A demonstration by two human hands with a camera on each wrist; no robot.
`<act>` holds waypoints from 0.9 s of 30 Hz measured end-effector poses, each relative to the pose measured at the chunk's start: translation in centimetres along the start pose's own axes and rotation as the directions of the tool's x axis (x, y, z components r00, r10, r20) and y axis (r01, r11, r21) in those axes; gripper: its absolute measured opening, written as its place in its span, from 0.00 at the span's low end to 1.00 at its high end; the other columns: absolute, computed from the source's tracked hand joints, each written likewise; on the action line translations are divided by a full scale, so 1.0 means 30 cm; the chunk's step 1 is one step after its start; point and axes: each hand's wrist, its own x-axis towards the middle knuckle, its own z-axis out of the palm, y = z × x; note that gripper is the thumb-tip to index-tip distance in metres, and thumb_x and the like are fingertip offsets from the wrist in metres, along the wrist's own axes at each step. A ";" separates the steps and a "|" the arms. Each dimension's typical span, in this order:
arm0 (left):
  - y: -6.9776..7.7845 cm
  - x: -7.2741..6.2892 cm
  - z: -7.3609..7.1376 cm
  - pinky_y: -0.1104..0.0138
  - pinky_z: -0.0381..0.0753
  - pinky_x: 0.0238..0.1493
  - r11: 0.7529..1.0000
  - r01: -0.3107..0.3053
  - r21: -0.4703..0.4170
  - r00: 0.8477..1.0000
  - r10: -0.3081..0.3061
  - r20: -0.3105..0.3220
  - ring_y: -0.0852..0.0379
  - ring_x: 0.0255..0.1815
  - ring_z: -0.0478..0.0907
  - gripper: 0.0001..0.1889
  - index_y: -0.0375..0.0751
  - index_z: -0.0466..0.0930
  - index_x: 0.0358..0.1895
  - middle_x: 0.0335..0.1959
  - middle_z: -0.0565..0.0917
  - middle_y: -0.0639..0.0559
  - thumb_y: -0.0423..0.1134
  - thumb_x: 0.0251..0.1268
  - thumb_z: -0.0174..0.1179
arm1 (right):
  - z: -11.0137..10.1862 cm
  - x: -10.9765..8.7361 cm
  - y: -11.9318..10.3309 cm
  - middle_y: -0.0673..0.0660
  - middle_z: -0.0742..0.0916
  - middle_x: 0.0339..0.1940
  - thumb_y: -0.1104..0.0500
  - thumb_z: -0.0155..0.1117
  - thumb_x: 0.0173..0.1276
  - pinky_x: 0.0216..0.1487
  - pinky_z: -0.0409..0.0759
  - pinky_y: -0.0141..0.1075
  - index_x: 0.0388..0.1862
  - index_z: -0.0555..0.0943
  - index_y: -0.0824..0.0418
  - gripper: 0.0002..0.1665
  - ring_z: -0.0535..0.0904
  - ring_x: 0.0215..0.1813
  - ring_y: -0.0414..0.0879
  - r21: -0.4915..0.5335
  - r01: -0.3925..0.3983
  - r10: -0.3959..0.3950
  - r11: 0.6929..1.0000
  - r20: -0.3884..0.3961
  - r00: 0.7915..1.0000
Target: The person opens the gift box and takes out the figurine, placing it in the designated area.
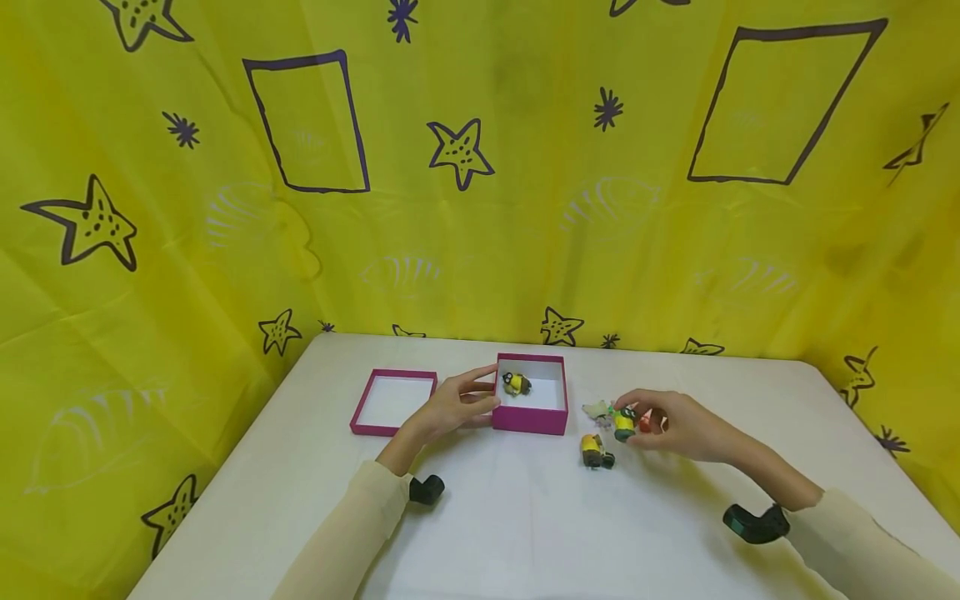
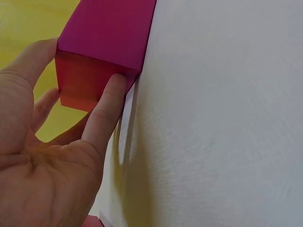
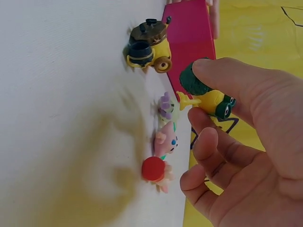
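My right hand (image 1: 682, 425) pinches a yellow-and-green Minion figure (image 1: 624, 427) between thumb and fingers. In the right wrist view that figure (image 3: 210, 101) is held raised over the table, its big goggle eyes to the right. My left hand (image 1: 450, 404) rests its extended fingers against the left side of a magenta box (image 1: 529, 421) with a white inside. Another yellow Minion figure (image 1: 516, 383) lies inside this box. A yellow-and-brown Minion figure (image 3: 161, 47) with a dark bucket-like part lies on the table between the box and my right hand.
Beyond the right hand's fingers lie several small toys, among them a pink figure (image 3: 164, 137) and a round red piece (image 3: 154, 169). The box's shallow lid (image 1: 392, 402) sits left of my left hand. A yellow patterned curtain (image 1: 465, 225) hangs behind the white table (image 1: 487, 533).
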 end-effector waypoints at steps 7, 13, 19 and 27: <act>0.000 -0.001 -0.002 0.58 0.83 0.59 1.000 -0.002 -0.009 1.000 0.002 0.004 0.43 0.68 0.74 0.36 0.56 0.65 0.79 0.70 0.74 0.42 0.44 0.71 0.67 | 0.025 -0.014 0.030 0.50 0.79 0.30 0.56 0.77 0.64 0.27 0.72 0.31 0.59 0.82 0.58 0.26 0.72 0.29 0.39 0.038 0.004 -0.005 0.999 0.036 0.999; -0.002 0.002 -0.004 0.58 0.83 0.60 1.000 -0.016 -0.011 1.000 0.016 0.013 0.44 0.67 0.76 0.36 0.54 0.64 0.80 0.71 0.74 0.41 0.44 0.71 0.67 | 0.040 -0.021 0.040 0.48 0.80 0.32 0.55 0.78 0.63 0.28 0.73 0.30 0.61 0.81 0.60 0.28 0.72 0.30 0.39 0.038 -0.031 0.029 0.999 0.058 0.998; 0.000 0.002 -0.004 0.58 0.82 0.61 1.000 -0.016 -0.004 1.000 0.016 0.011 0.43 0.67 0.76 0.36 0.54 0.64 0.80 0.70 0.74 0.41 0.45 0.71 0.67 | 0.054 -0.026 0.044 0.49 0.83 0.34 0.57 0.77 0.63 0.28 0.72 0.30 0.62 0.80 0.62 0.29 0.72 0.31 0.39 0.068 -0.024 0.020 0.997 0.069 0.997; -0.005 0.002 -0.006 0.57 0.82 0.61 1.000 -0.013 0.010 1.000 0.012 0.007 0.43 0.68 0.75 0.36 0.54 0.65 0.79 0.70 0.74 0.41 0.46 0.71 0.67 | 0.071 -0.033 0.054 0.50 0.83 0.37 0.57 0.77 0.64 0.27 0.71 0.29 0.62 0.80 0.62 0.29 0.71 0.29 0.37 0.078 -0.021 0.015 0.997 0.084 0.996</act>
